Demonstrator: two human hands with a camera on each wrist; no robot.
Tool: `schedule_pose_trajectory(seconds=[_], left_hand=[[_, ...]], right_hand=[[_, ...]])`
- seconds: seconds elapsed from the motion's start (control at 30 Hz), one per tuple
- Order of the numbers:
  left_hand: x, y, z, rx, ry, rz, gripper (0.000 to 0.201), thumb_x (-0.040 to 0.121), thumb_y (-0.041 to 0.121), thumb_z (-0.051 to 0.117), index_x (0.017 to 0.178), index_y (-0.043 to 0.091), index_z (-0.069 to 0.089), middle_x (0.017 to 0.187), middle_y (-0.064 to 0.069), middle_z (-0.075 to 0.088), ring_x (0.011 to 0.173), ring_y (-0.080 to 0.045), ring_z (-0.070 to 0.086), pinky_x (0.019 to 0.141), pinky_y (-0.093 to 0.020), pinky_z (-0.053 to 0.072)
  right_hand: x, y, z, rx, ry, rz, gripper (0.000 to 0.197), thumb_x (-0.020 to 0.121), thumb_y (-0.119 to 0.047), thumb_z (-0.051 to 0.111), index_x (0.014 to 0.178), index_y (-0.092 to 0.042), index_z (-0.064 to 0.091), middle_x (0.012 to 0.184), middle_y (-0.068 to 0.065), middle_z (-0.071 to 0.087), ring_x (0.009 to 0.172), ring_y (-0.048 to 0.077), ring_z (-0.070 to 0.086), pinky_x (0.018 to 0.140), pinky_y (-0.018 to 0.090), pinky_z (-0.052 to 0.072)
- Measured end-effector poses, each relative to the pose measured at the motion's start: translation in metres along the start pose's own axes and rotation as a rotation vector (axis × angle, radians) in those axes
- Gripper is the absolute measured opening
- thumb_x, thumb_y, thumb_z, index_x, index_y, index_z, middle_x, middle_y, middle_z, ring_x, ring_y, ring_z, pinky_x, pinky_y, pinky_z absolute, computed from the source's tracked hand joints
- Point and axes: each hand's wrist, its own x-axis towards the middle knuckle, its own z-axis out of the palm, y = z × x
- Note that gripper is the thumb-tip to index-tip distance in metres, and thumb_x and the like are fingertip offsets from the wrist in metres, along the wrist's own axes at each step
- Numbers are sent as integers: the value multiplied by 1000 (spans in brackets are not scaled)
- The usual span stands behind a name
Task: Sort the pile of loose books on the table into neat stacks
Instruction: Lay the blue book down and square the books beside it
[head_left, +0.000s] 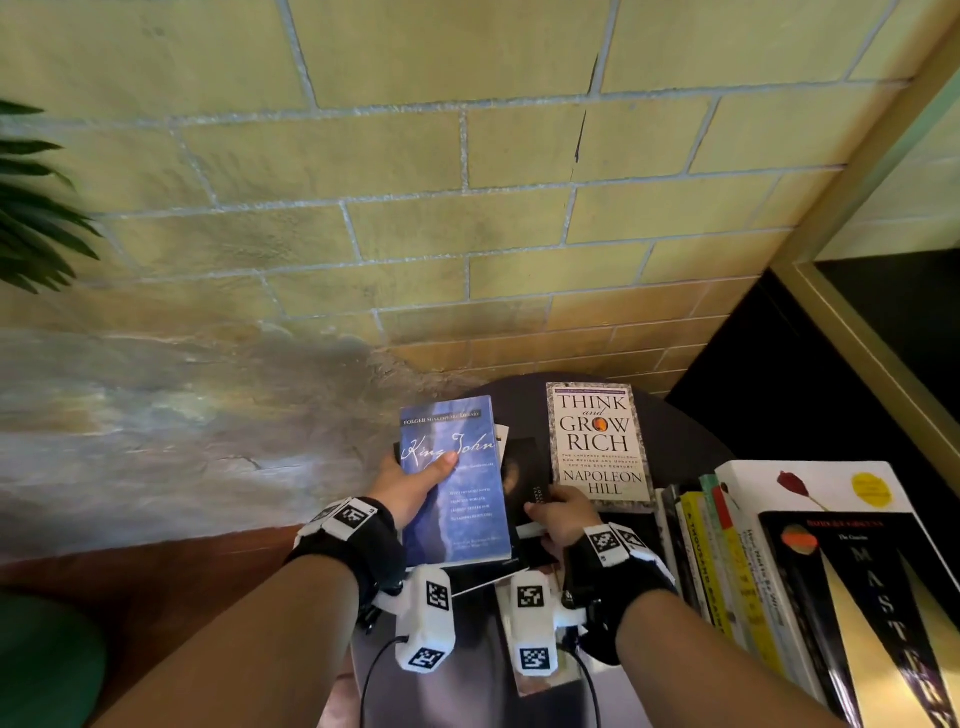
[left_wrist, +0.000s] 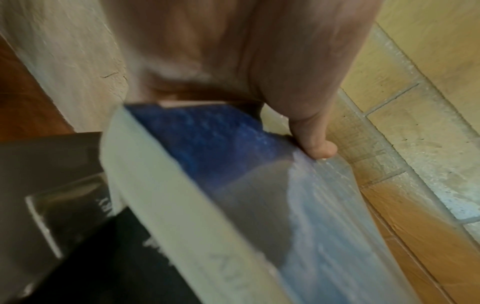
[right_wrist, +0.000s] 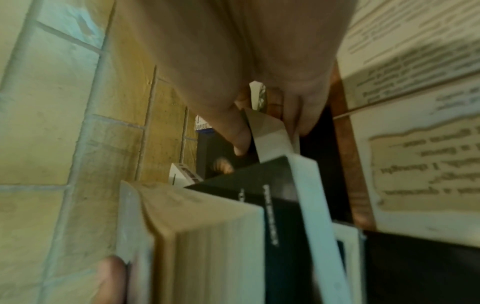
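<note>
The blue King John book sits on top of the pile on the dark round table. The left hand grips its left edge, thumb on the cover. Just right of it, the right hand pinches a black book. Further right lies Think and Grow Rich, then 1 row of standing books.

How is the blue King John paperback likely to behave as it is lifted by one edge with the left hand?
The King John paperback looks slim and soft-covered, so it would probably flex or droop away from the left hand, whose thumb presses its cover. It seems light for its size. The glossy cover may slide on the dark book beneath.
</note>
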Motion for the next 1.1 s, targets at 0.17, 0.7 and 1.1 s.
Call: schedule_pose_trajectory(seconds=[0.17, 0.7, 1.1], left_hand=[[-7, -1, 0, -26, 9, -34, 40, 84, 29, 71, 117, 15, 57, 112, -15, 69, 101, -33, 67, 98, -50, 49], [-22, -2, -35, 176, -71, -216, 53, 83, 55, 60, 105, 7, 68, 98, -11, 73, 88, -26, 69, 77, -30, 51], [-28, -10, -30, 111, -21, -249, 48, 77, 65, 59, 91, 20, 67, 75, 5, 71, 73, -11, 67, 64, -23, 47]], right_hand=[[6, 5, 1, 100, -1, 1, 50, 74, -18, 76, 119, -4, 59, 113, 13, 66, 103, 30, 64, 96, 45, 51], [-24, -6, -8, -106, -259, -10, 43, 65, -20, 83, 104, -12, 67, 98, 9, 74, 92, 26, 70, 90, 40, 54], [-26, 13, 19, 592, -94, 127, 55, 46, -33, 90, 86, -3, 65, 66, 13, 64, 50, 20, 59, 52, 29, 47]])
